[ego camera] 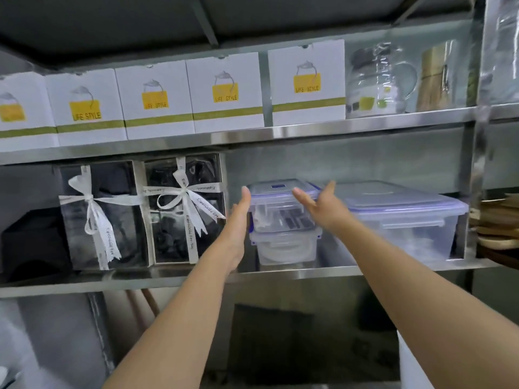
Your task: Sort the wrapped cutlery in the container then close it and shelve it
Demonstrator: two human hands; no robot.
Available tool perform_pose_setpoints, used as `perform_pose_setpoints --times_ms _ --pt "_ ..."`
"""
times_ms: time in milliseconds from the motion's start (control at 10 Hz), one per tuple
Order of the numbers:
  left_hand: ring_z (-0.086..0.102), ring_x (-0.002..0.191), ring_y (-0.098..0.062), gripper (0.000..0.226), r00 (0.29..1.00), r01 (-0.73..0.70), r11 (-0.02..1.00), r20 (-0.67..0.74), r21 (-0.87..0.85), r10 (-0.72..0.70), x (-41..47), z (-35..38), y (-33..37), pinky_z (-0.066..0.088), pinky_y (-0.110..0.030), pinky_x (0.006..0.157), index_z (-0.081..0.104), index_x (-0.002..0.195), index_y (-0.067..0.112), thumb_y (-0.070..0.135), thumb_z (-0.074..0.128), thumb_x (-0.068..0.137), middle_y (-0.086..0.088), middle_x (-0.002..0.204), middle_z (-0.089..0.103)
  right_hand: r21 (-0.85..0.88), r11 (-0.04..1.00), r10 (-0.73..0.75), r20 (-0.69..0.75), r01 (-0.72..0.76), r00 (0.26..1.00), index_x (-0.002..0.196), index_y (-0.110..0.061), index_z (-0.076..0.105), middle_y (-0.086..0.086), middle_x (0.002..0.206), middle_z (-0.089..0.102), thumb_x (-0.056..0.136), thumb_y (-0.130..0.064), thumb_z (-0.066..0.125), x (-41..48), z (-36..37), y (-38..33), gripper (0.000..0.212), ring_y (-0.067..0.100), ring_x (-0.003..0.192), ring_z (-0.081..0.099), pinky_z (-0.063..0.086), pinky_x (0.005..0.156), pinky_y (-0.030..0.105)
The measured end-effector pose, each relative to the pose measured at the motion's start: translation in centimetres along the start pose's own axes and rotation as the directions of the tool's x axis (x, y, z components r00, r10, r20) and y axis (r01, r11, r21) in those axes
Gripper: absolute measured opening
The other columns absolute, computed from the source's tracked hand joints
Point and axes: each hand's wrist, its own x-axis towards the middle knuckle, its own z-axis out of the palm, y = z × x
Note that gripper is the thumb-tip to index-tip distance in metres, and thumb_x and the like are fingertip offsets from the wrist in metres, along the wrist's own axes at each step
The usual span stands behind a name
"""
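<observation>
A clear plastic container (282, 204) with a blue-trimmed lid sits closed on the middle steel shelf (280, 273), stacked on a smaller clear container (285, 248). Wrapped cutlery (292, 220) shows dimly through its wall. My left hand (238, 217) is flat and open at the container's left side, fingers pointing up. My right hand (320, 204) is open at its right side, fingers spread over the lid's right edge. Neither hand is closed on it; whether they touch it I cannot tell.
A larger clear lidded tub (404, 220) stands right of the stack. Two ribbon-tied gift boxes (140, 214) stand to the left. White "Life Style" boxes (224, 94) and a glass jug (376, 82) fill the upper shelf. Wooden boards (497, 223) lie at far right.
</observation>
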Motion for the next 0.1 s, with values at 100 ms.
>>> perform_pose_setpoints --times_ms 100 --pt "0.005 0.147 -0.011 0.096 0.991 -0.095 0.988 -0.082 0.124 0.105 -1.56 0.44 0.52 0.005 -0.046 0.119 0.009 0.150 0.037 0.084 0.036 0.071 0.015 0.160 0.003 0.011 0.994 -0.109 -0.120 0.111 0.987 0.134 0.000 0.027 0.017 0.116 0.051 0.083 -0.056 0.051 -1.11 -0.86 -0.05 0.079 0.038 0.117 0.048 0.040 0.094 0.044"
